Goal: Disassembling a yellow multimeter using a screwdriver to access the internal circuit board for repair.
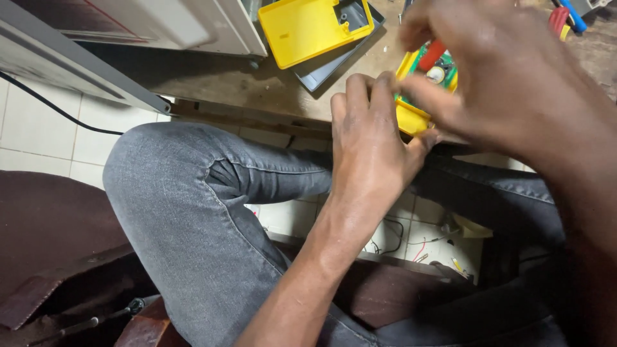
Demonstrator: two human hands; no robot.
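Head view: I see grey denim knees [193,212] filling the near foreground, then a worn wooden bench [257,83] beyond. A flat yellow plastic cover [308,29] lies far left. My left hand [369,144] grips the yellow case [411,119] at the bench's near edge; my right hand [508,71] pinches over its green circuit board [443,67].
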